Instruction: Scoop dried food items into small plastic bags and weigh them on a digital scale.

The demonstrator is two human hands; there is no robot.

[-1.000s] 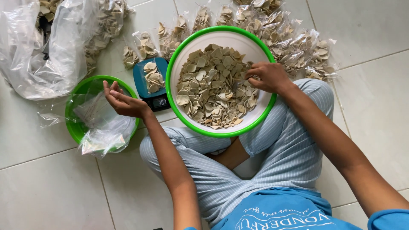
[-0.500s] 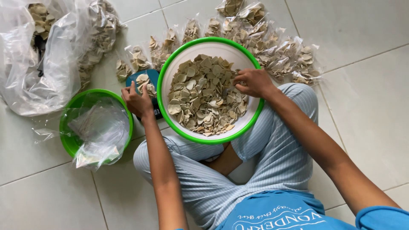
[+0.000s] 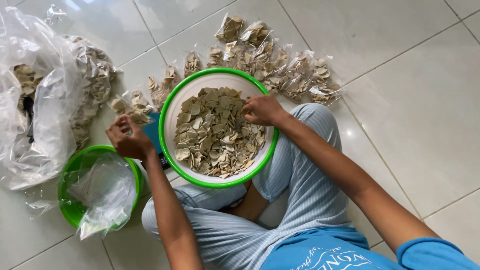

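Round white plastic basin with green rim rests on the lap, heaped with thin, pale, jagged chips. Right hand curls over chips at its far edge. Left hand, left of the basin, pinches a crinkly clear chip packet.

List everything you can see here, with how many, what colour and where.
Large basin: one, white with green rim, on the lap, holding beige chips.
Small basin: one, green, lower left, holding clear empty bags.
Filled small packets: many, clear with beige chips, on the floor beyond the large basin.
Big plastic sacks: clear, upper left.
Scale: one, blue, between the basins, mostly hidden.
Floor tiles: pale grey.
Left hand: holding a packet over the scale.
Right hand: in the chips.
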